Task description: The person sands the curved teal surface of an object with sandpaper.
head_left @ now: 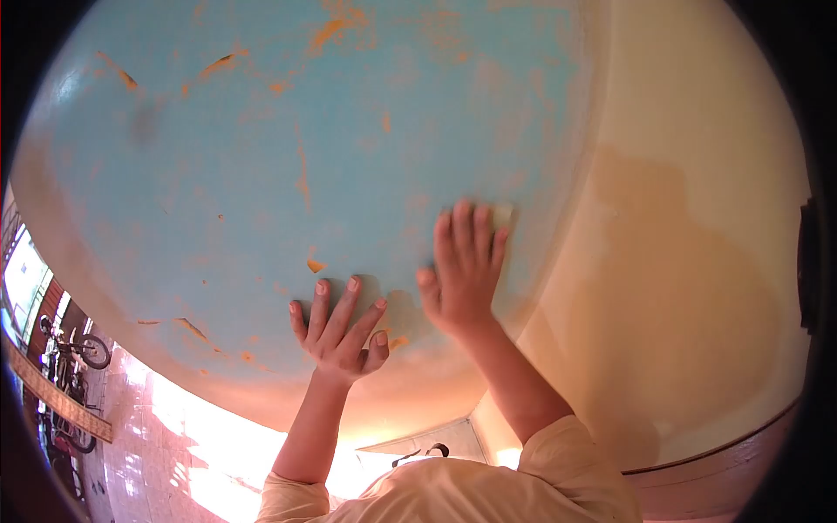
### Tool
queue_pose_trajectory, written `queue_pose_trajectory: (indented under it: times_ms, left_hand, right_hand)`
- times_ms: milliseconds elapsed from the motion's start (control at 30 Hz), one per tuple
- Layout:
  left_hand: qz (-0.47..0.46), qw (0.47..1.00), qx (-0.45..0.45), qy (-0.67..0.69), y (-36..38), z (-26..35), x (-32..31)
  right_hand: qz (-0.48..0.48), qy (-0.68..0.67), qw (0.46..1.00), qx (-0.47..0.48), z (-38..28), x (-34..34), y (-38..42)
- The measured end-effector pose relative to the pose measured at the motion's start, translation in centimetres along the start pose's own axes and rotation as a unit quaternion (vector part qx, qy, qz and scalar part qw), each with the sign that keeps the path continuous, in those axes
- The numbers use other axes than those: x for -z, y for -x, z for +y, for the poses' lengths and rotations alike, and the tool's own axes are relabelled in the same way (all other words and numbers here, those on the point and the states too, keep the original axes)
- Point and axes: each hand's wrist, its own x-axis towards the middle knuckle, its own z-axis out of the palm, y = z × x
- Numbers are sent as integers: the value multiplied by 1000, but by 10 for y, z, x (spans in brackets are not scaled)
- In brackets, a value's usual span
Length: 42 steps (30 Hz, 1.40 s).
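Before me spreads a large blue painted surface [253, 157], scuffed, with orange patches and chips showing through. My left hand [344, 336] lies against its lower part, fingers spread, holding nothing. To the right and a little higher, my right hand [466, 266] presses on the same surface with its fingers extended and close together. Under those fingers is a pale, flat piece [503, 216], perhaps sandpaper; only its edge shows past the fingertips, and the rest is covered. A small orange chip mark [316, 265] sits just above my left hand.
A cream wall [697, 113] meets the blue surface on the right and carries a shadow. At lower left are a motorcycle [87, 351], a tiled floor [139, 436] and a long yellowish strip [61, 399]. A reddish-brown band [724, 479] runs along the lower right.
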Motion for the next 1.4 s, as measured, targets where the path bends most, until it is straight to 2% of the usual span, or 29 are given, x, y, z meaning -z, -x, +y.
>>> queue_pose_trajectory:
  times_ms: [67,133,267,300,333,367,433,467,533,600,667,833,967,1033,1200,1233,1300,1400]
  left_hand:
    - [-7,1000,3,1,2,-4,0]
    - [-15,1000,7,5,0,-1,2]
    - [-29,999,18,42,-12,1,17]
    - [-18,997,24,71,-16,-3,21]
    - [-35,999,14,11,-19,-7,32]
    - [-31,999,12,11,-22,-9,37]
    - [-47,992,118,-27,-24,-13,42]
    - [-63,990,116,-43,-20,-17,42]
    - [-57,992,93,-64,-7,-19,35]
    - [-34,994,52,-85,3,-24,29]
    - [-11,997,47,-62,7,-28,25]
    - [0,998,49,-46,10,-28,23]
    - [12,997,53,-48,10,-25,22]
    - [24,997,60,-46,11,-27,20]
    - [17,997,68,-45,11,-24,22]
    - [14,997,68,-45,11,-24,21]
    - [16,997,67,-42,10,-25,21]
    - [24,997,67,-38,11,-25,20]
  right_hand:
    - [27,27,999,35,-7,-28,54]
    - [15,29,998,50,-4,-39,99]
    - [-26,12,998,63,1,-26,116]
    - [-23,14,998,62,0,-21,107]
    - [-50,-3,998,47,-3,-9,90]
    - [-77,-21,996,32,-6,3,69]
    - [-105,-23,994,8,-14,26,11]
    - [-102,-23,995,6,-16,30,-15]
    - [-27,-41,999,10,-20,30,-51]
    - [-19,-38,999,8,-23,21,-45]
    - [-14,-21,1000,7,-22,3,-18]
    - [-46,34,997,54,-15,-45,136]
    - [-30,37,997,66,-12,-46,158]
    - [-25,-37,999,4,-20,-32,119]
    - [-21,-61,998,-18,-28,7,-27]
    - [7,-66,998,-16,-29,7,-46]
    - [35,-70,997,-17,-32,6,-50]
    - [-5,-51,998,-23,-38,-4,-5]
